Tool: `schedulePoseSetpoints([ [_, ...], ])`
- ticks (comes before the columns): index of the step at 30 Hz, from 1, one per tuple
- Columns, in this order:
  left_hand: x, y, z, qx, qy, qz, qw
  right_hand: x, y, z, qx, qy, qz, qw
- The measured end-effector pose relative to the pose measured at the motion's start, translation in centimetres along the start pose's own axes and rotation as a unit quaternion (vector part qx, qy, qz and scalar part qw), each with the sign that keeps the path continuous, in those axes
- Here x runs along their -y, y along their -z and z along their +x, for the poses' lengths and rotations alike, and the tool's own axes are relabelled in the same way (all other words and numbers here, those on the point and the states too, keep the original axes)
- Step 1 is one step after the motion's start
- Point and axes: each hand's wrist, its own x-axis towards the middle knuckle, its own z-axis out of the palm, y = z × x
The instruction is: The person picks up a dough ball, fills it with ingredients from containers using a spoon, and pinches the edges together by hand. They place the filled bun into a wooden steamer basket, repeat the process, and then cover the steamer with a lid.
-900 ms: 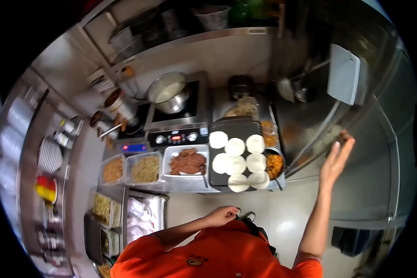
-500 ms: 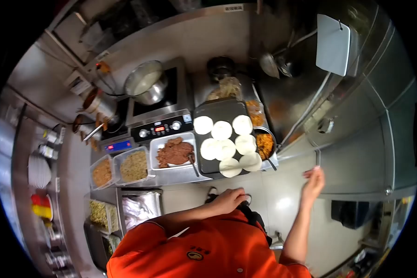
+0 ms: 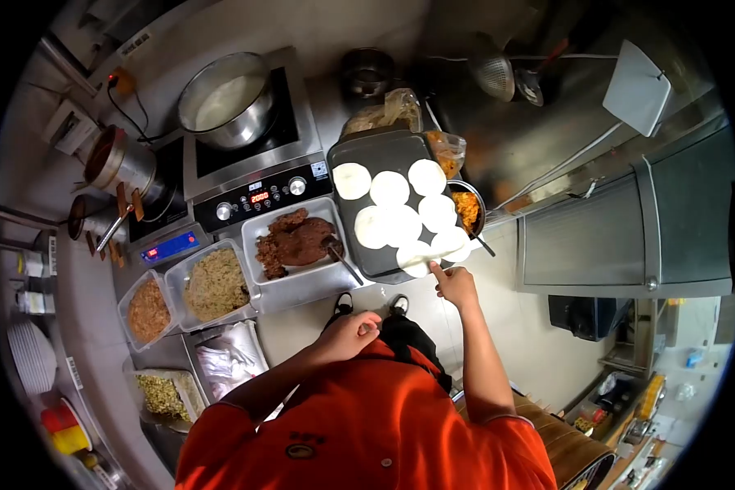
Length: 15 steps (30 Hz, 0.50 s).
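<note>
My right hand (image 3: 456,286) is at the front edge of a dark tray (image 3: 367,259), its thumb and fingertips pinched on the rim of a flat white dough round (image 3: 417,258). Several similar rounds lie on the tray, some overlapping. My left hand (image 3: 353,335) hovers before my torso with its fingers curled, and nothing shows in it. A pan of orange filling (image 3: 466,210) sits by the tray's right side. To its left stands a white container (image 3: 267,284) of brown paste (image 3: 302,242) with a dark-handled utensil (image 3: 345,263) in it.
Left of the paste are tubs of tan filling (image 3: 216,282) and pinkish filling (image 3: 148,310). A steel pot (image 3: 249,122) stands on an induction cooker (image 3: 259,196) behind. A metal cabinet (image 3: 588,241) juts out at right. Ladles (image 3: 495,75) hang at the back.
My right hand has moved left from beside the metal cabinet to the tray's front edge and taken a dough round's rim. My left hand stays curled near my torso. The view has shifted.
</note>
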Motion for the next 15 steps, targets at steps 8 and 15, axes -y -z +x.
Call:
schedulePoseSetpoints([
  [8,0.9,1.8,-2.2,-0.1,0.015,-0.049,0.994,7.6,-0.7,-1.3,-0.11,0.232,-0.025,0.966],
  [15,-1.9,0.7,-4.5,-0.189,0.028,-0.051,0.98,13.9,-8.3,6.1,-0.113,0.264,-0.143,0.947],
])
